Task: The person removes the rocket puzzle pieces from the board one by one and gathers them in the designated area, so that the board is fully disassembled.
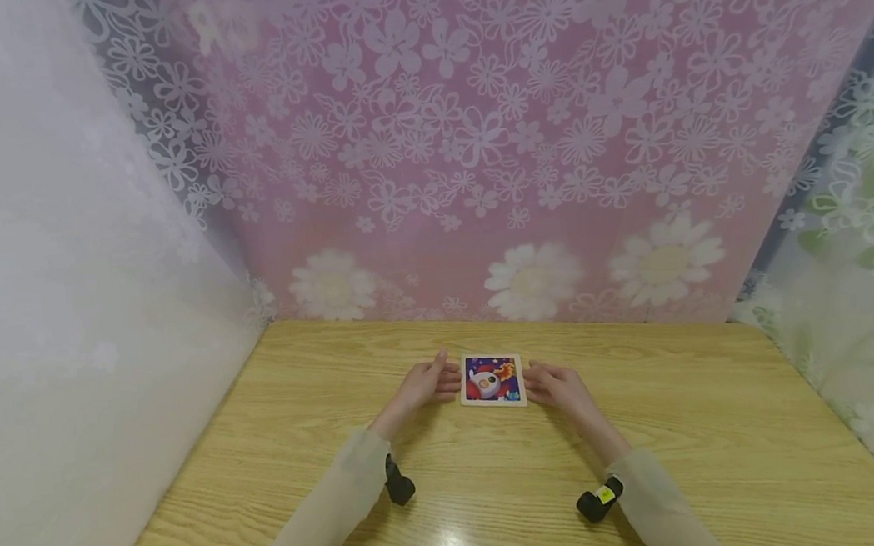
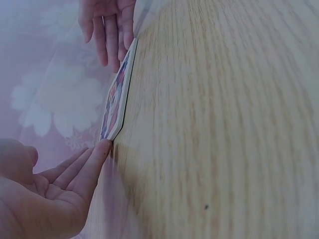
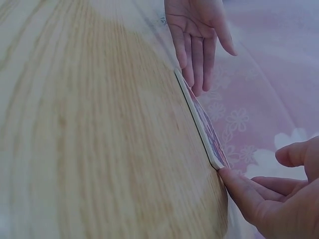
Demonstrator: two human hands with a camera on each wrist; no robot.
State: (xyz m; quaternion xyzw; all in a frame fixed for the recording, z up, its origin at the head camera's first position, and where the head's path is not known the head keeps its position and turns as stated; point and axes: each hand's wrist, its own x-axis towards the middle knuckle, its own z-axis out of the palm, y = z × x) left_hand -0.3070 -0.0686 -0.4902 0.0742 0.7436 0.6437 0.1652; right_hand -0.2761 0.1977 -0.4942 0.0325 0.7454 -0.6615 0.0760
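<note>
A square picture puzzle board (image 1: 492, 381) with a pale rim lies flat on the wooden table, showing a red and white rocket-like figure with flames on dark purple. My left hand (image 1: 426, 382) is at its left edge, fingers extended and thumb raised. On the opposite side my right hand (image 1: 559, 384) has its straight fingers at the right edge. In the left wrist view the left fingertips (image 2: 103, 144) meet the board's near corner. The right wrist view has the right fingertips (image 3: 225, 173) at the board's near end, thumb held apart.
The wood-grain table (image 1: 495, 478) runs back to a pink floral curtain (image 1: 431, 181). A whitish sheet (image 1: 69, 270) borders the left side, and a floral sheet (image 1: 858, 281) the right. Black wrist cameras (image 1: 400, 484) are strapped at both sleeves.
</note>
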